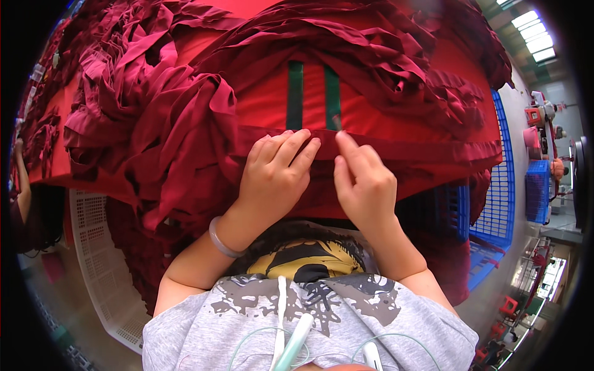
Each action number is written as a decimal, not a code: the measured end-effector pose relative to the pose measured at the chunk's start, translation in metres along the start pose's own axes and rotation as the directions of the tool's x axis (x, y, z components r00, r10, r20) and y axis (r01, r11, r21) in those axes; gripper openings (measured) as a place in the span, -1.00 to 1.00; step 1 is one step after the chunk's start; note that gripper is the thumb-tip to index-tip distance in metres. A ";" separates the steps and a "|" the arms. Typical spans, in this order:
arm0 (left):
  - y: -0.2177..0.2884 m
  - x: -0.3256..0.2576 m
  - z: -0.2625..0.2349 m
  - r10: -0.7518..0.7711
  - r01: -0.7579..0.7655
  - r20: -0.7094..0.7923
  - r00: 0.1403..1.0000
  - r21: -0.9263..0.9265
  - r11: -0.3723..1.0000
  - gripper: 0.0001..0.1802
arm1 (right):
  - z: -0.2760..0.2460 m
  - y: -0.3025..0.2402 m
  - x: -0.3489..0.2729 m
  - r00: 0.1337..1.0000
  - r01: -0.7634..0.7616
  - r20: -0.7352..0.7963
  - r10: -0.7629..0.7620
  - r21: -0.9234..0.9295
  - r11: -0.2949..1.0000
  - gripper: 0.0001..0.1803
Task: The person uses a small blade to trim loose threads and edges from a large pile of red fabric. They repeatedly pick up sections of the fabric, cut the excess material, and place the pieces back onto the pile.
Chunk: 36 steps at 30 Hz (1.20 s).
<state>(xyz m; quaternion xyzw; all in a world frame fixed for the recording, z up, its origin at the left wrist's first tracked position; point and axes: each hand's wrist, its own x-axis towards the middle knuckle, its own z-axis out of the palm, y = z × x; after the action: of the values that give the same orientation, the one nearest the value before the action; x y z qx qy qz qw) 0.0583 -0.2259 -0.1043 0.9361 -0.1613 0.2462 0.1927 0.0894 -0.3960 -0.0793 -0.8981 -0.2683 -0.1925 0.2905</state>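
Note:
A long dark red fabric strip (421, 150) lies across the near edge of a bright red covered table (266, 102). On this strip rests my left hand (278, 170), its fingers spread and lying over the cloth. Close beside it, my right hand (366, 182) has curled fingers, with the forefinger pointing away from me and slightly blurred. A small thin object (337, 122) shows at that fingertip, too blurred to name. Two dark green tape bands, a left one (295, 93) and a right one (333, 93), run away from me on the table just beyond my hands.
Heaped dark red strips (154, 117) pile up at the left, and more strips (346, 43) arc across the back. A white basket (102, 266) stands at lower left, a blue basket (504, 179) at right. Another person's arm (23, 179) shows at far left.

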 end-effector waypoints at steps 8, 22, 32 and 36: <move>-0.001 -0.004 -0.002 -0.012 0.013 0.028 1.000 -0.034 0.999 -0.52 | 0.009 0.008 0.037 0.990 -0.020 0.142 -0.004 0.163 0.986 -0.79; -0.001 -0.003 -0.012 -0.067 0.068 -0.065 0.996 0.011 0.998 -0.70 | -0.020 -0.018 0.019 0.970 -0.170 0.243 -0.016 0.721 0.672 -0.87; -0.035 0.030 -0.108 -0.138 0.217 -0.371 0.919 0.183 0.959 -0.98 | -0.029 0.034 -0.007 0.922 -0.375 0.227 0.313 0.725 0.578 -0.74; -0.047 0.074 -0.042 -0.112 0.148 -0.184 0.977 0.198 0.969 -0.75 | -0.019 0.028 -0.007 0.975 -0.216 0.060 0.215 0.502 0.837 -0.71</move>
<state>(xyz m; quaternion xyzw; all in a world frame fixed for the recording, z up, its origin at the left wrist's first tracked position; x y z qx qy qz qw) 0.1216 -0.1816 -0.0444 0.9352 -0.0553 0.3281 0.1215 0.0968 -0.4297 -0.0801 -0.8149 -0.2070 -0.0809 0.5353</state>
